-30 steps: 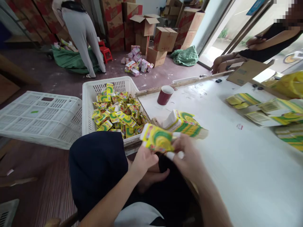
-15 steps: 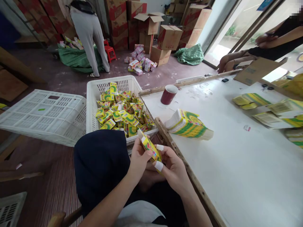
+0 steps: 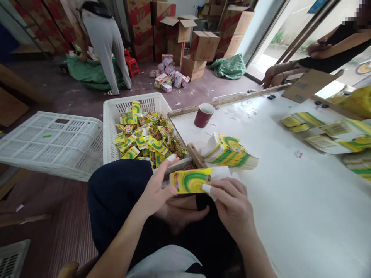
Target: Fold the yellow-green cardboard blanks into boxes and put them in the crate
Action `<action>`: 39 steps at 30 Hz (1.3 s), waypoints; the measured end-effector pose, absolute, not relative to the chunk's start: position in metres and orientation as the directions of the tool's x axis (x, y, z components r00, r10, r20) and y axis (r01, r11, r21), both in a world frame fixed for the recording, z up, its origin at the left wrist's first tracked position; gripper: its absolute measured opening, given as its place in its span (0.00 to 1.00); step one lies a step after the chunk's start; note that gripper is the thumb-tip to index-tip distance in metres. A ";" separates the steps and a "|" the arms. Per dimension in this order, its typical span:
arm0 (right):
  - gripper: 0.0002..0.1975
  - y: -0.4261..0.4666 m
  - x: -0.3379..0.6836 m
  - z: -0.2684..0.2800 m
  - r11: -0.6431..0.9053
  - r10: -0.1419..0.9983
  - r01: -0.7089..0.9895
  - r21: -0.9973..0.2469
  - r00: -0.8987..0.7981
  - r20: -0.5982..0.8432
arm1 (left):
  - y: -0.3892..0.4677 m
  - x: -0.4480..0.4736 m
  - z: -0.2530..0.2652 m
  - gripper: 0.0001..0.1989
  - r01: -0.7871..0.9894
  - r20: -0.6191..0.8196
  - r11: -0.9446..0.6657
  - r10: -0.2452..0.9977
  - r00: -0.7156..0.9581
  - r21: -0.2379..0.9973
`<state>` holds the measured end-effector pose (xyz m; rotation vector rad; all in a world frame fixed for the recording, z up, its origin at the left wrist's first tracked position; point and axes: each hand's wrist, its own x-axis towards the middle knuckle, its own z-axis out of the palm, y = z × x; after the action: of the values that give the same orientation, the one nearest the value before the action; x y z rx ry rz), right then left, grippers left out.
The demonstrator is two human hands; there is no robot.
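Observation:
A yellow-and-green printed carton [image 3: 189,180] with white flaps is pinched in my right hand [image 3: 233,199], above my lap. It looks flattened. White tape wraps fingertips on both hands. My left hand [image 3: 156,187] is at the carton's left end, its thumb and fingers apart; whether the thumb touches the carton I cannot tell. Just beyond, a white plastic crate [image 3: 108,127] holds many small yellow cartons [image 3: 142,143]. On the white table [image 3: 290,216], a stack of flat yellow cartons [image 3: 228,148] leans to the right of the crate.
A maroon mug [image 3: 203,116] stands near the table's wooden edge. More flat carton stacks [image 3: 333,133] lie at right. An upturned white crate [image 3: 52,143] is on my left. One person bends over a green sack [image 3: 89,73]; another [image 3: 327,50] sits by the doorway.
The carton that both hands gripped is gone from them. My right hand now holds another, flatter carton, turned sideways. My left hand has opened and shifted left.

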<state>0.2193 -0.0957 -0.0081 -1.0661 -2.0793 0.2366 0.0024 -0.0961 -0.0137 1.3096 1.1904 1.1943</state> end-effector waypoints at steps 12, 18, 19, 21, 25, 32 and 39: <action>0.32 -0.113 0.189 -0.036 -0.036 0.997 -0.055 -0.998 -0.068 -0.032 | -0.112 0.038 -0.020 0.30 0.564 0.030 -0.201 0.954 0.297 0.801; 0.28 -0.113 0.180 -0.044 -0.175 0.959 -0.161 -0.971 -0.253 -0.130 | -0.114 0.040 -0.025 0.21 0.567 0.135 -0.325 0.926 0.351 0.757; 0.27 -0.114 0.180 -0.044 -0.114 0.961 -0.113 -0.987 -0.263 -0.081 | -0.113 0.039 -0.024 0.21 0.565 0.105 -0.294 0.933 0.343 0.771; 0.25 -0.115 0.182 -0.044 0.053 0.954 0.027 -0.998 -0.296 0.043 | -0.110 0.036 -0.023 0.23 0.560 0.005 -0.200 0.944 0.330 0.804; 0.22 -0.113 0.192 -0.045 0.338 0.928 0.263 -0.904 -0.253 0.274 | -0.105 0.034 -0.028 0.29 0.555 -0.008 -0.136 0.968 0.249 0.820; 0.19 -0.112 0.190 -0.052 0.239 0.968 0.168 -0.956 -0.114 0.222 | -0.107 0.031 -0.028 0.20 0.695 -0.044 -0.100 0.982 0.186 0.712; 0.21 -0.117 0.178 -0.055 0.052 0.998 0.108 -0.993 -0.041 0.048 | -0.111 0.038 -0.031 0.31 0.704 0.022 -0.160 0.979 0.202 0.692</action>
<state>0.1781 -0.1166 -0.0551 -1.2327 -1.3409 1.1461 0.0379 -0.1111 -0.0313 1.9323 1.5607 0.6517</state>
